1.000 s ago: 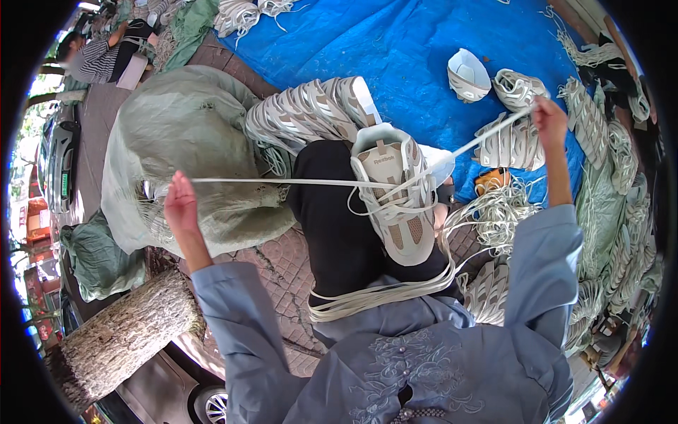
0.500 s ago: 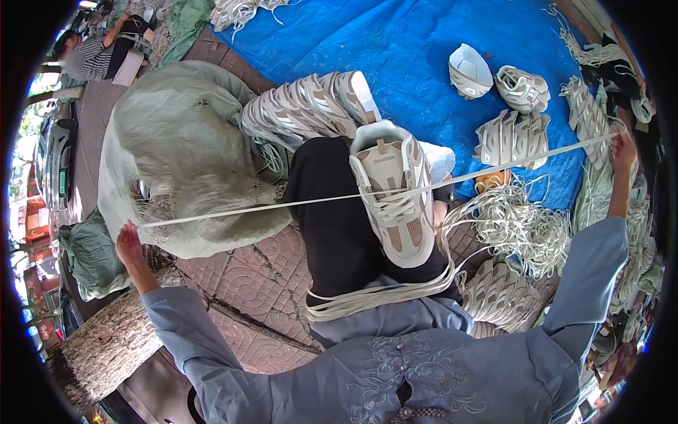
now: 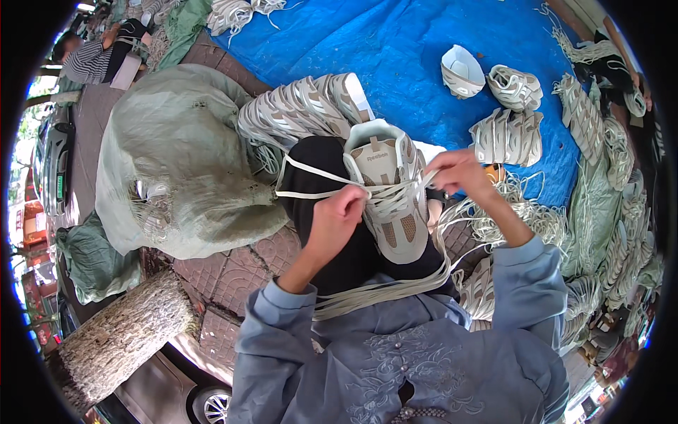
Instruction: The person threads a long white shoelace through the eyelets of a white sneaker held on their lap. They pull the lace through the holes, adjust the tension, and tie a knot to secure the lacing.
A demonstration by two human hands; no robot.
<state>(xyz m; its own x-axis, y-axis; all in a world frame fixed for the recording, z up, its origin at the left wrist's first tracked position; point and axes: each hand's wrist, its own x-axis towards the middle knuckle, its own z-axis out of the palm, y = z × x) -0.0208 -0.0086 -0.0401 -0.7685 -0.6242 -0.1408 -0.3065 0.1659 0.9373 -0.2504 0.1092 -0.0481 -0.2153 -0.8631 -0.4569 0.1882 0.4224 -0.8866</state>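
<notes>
A beige and white sneaker upper point(image 3: 400, 249) rests on my black-trousered knee, toe toward me, its lower eyelets laced across the tongue. My left hand point(image 3: 335, 220) is closed on a cream shoelace point(image 3: 319, 171) at the left eyelet edge. From there the lace loops out over my knee. At the opposite edge, the fingers of my right hand point(image 3: 460, 174) pinch lace too. A bundle of loose cream laces point(image 3: 378, 297) lies across my lap.
On the blue tarp point(image 3: 339, 53) stand nested uppers point(image 3: 300, 109), a lone upper point(image 3: 462, 74) and more pairs. A big grey-green sack point(image 3: 176, 162) bulges at left, beside a rough log point(image 3: 131, 336). Tangled laces point(image 3: 519, 219) heap at right. Another person point(image 3: 90, 60) sits far left.
Both hands have come inward from wide apart, where they held the lace stretched straight across the upper. The lace now hangs slack in a loop on the left side.
</notes>
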